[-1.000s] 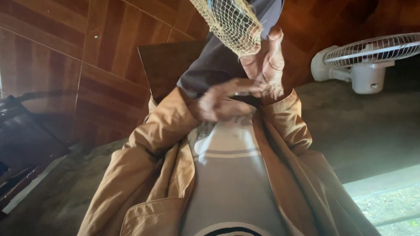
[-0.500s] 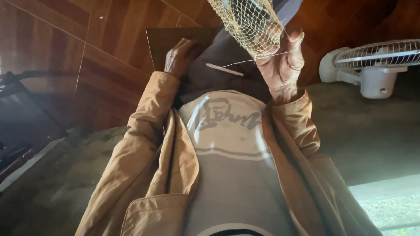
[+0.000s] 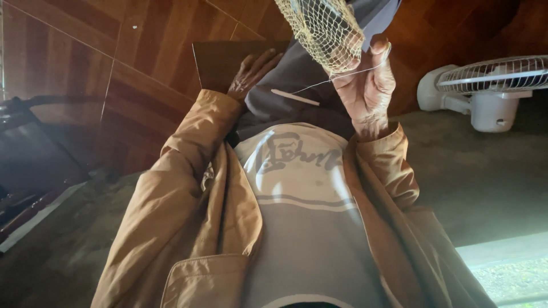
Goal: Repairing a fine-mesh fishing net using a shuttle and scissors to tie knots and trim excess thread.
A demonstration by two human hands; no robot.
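Note:
My right hand (image 3: 365, 91) is raised at the top centre. It pinches the lower edge of a yellowish mesh net (image 3: 325, 31) and a thin white thread (image 3: 337, 80). The thread runs down-left toward a slim white stick (image 3: 294, 97) lying on my grey trouser leg (image 3: 297, 74). My left hand (image 3: 251, 71) rests with fingers apart on that leg, beside a dark brown board (image 3: 222, 63), and holds nothing. Tan jacket sleeves (image 3: 188, 171) and a white and grey printed shirt (image 3: 302, 194) fill the lower view.
A white floor fan (image 3: 485, 91) stands at the right on a dull grey floor (image 3: 485, 182). Reddish wood panels (image 3: 85, 63) form the wall behind. Dark furniture (image 3: 34, 159) sits at the far left. A sunlit patch (image 3: 508, 268) lies at the bottom right.
My hands were together at the net a second ago. The left hand has since moved away to the left and come down on my leg. The thread now stretches out from my right hand.

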